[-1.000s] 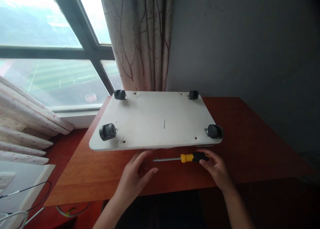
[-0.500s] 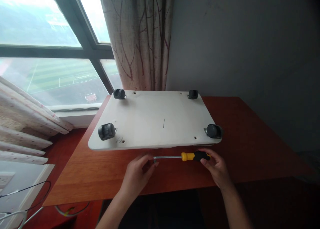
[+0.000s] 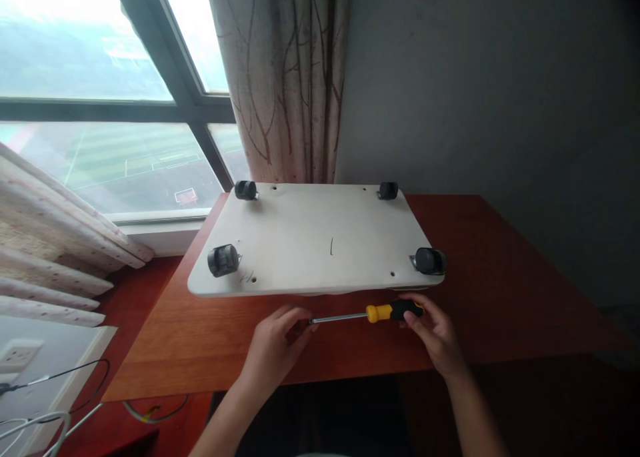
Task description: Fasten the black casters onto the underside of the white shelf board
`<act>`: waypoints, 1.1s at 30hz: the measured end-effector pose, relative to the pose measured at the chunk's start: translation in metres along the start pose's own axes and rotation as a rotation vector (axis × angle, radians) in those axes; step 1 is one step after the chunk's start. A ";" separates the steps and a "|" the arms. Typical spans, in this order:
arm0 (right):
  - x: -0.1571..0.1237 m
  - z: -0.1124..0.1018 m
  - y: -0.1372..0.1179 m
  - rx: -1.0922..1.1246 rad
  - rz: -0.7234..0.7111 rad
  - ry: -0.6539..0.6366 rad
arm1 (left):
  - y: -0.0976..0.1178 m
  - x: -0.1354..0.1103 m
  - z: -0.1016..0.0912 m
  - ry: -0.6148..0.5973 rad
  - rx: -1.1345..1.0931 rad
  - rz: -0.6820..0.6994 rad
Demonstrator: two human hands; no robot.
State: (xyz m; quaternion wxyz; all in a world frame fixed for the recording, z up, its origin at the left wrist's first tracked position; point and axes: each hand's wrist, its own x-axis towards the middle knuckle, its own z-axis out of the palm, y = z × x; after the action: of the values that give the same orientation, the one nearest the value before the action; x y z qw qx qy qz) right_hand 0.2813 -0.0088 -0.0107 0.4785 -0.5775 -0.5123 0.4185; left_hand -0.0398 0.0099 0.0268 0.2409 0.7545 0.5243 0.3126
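A white board (image 3: 320,237) lies upside down on the red-brown table (image 3: 500,290), with black caster wheels at its corners, such as the near-left caster (image 3: 223,260) and near-right caster (image 3: 429,261). In front of the board lies a screwdriver (image 3: 367,314) with a yellow and black handle. My right hand (image 3: 434,334) curls around the black end of the handle. My left hand (image 3: 277,344) is by the metal tip, fingers bent and pinched close to it; what they hold, if anything, is too small to see.
A patterned curtain (image 3: 290,77) hangs behind the board beside a large window (image 3: 100,110). Folded curtain fabric (image 3: 55,270) lies at left. A white surface with a socket (image 3: 20,354) and cables (image 3: 60,377) sits low left. A grey wall (image 3: 500,97) is at right.
My left hand went from spread open on the table to curled with fingertips at the screwdriver's tip. The right hand stayed on the handle. The view shifted slightly.
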 end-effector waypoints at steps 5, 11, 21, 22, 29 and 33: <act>-0.004 -0.009 -0.030 -0.218 -0.143 -0.014 | -0.004 -0.002 0.002 -0.022 0.193 0.091; -0.010 -0.026 -0.086 -0.546 -0.460 0.005 | 0.009 0.004 0.015 -0.094 0.348 0.189; 0.036 -0.029 -0.208 -0.610 -0.710 -0.033 | 0.060 0.050 0.020 -0.077 0.010 0.217; 0.042 -0.028 -0.221 -0.523 -0.726 -0.046 | 0.067 0.060 0.019 -0.093 -0.027 0.214; 0.083 -0.023 -0.264 -0.416 -0.811 0.000 | 0.101 0.137 0.032 -0.140 -0.118 0.260; 0.093 -0.023 -0.262 -0.515 -0.802 0.006 | 0.104 0.152 0.043 -0.189 -0.086 0.245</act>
State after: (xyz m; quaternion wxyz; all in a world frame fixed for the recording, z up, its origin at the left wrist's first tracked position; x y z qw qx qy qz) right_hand 0.2651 0.0853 0.2511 0.4452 -0.4351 -0.7804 0.0585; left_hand 0.0972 0.1171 0.1023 0.2813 0.8278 0.3896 0.2895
